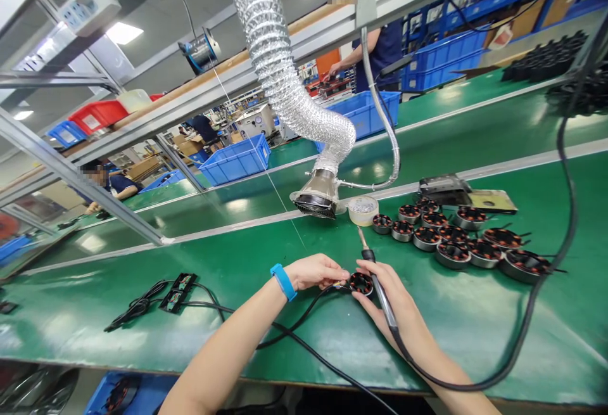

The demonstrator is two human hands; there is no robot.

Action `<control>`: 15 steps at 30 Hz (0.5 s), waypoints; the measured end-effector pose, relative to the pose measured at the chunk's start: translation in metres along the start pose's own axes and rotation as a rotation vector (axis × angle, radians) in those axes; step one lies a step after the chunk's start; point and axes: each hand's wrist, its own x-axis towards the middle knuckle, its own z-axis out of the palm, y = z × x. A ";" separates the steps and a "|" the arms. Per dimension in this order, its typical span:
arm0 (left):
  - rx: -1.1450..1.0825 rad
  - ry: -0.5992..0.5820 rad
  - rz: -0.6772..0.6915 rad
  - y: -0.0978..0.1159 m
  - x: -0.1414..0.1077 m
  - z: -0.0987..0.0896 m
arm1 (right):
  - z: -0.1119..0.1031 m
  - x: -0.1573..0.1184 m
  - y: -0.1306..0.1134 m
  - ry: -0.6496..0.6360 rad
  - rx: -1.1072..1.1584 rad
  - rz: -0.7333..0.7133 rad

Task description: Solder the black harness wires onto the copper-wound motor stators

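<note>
My left hand [316, 272], with a blue band at the wrist, pinches the end of a black cable [311, 306] where thin wires come out. Those wires meet the left edge of a small round motor stator [361, 284] with copper windings. Around the stator's right side curl the fingers of my right hand [396, 298], which also holds a soldering iron [384, 301]. The iron's tip points up and away from the stator. From its rear end a black cord runs right. My left fingertips hide part of the wire ends.
Several similar stators [453, 255] stand at the right, beside a round tub [363, 210] and a metal stand [444, 191]. A foil duct [327, 130] hangs over the green bench [228, 244]. Coiled cable with a black part [179, 293] lies left. Other people work beyond the conveyor.
</note>
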 end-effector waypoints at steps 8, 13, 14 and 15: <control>0.081 -0.034 0.022 0.008 -0.002 -0.002 | -0.004 0.002 -0.004 -0.011 -0.013 -0.013; 0.082 0.027 -0.031 0.011 0.002 0.001 | -0.004 0.002 -0.005 -0.014 -0.006 -0.011; 0.082 0.024 -0.040 0.012 0.003 0.001 | -0.004 0.002 -0.005 -0.015 -0.004 -0.012; 0.083 0.016 -0.048 0.012 0.003 0.001 | -0.004 0.002 -0.006 -0.015 -0.003 -0.014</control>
